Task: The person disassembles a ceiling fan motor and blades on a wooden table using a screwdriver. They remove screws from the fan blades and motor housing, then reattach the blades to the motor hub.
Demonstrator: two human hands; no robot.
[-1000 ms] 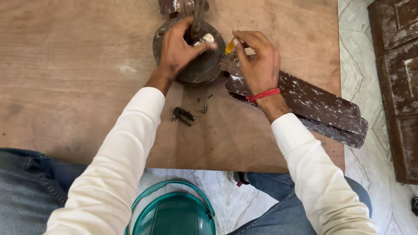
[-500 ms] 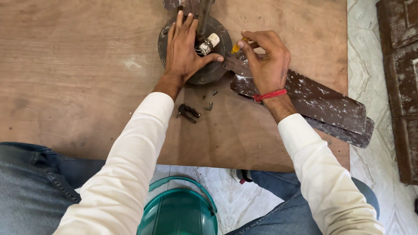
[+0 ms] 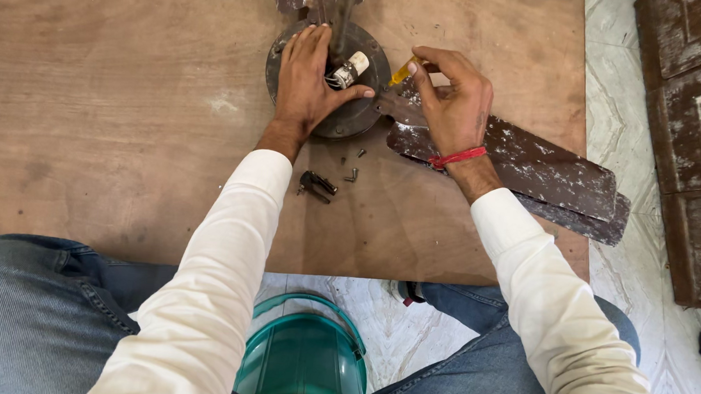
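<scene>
Plywood [image 3: 110, 106] lay across the floor as your bench, marble tile [image 3: 624, 43] showing along its right edge and dark wooden panels [image 3: 693, 122] beyond that. From the head camera, you had the fan motor [image 3: 355, 111] near the far edge, its downrod [image 3: 343, 7] rising toward the lens and a white part [image 3: 349, 69] sitting on top. Your left hand [image 3: 309, 79] was spread flat over the housing, fingers together and thumb out, pressing rather than gripping. Your right hand [image 3: 452, 97] was pinched shut on a yellow-handled screwdriver [image 3: 403, 71], tip aimed at the housing rim where the blade [image 3: 525, 164] joins. Loose screws [image 3: 352, 172] and a small black piece [image 3: 317, 185] lay just below your left wrist. A green bucket [image 3: 302, 362] stood between your knees. The risk, as I judged it: the tip could skip off a screw head and jab your left thumb, which lay close to it; the loose screws could also roll off the near edge if your sleeve brushed them.
</scene>
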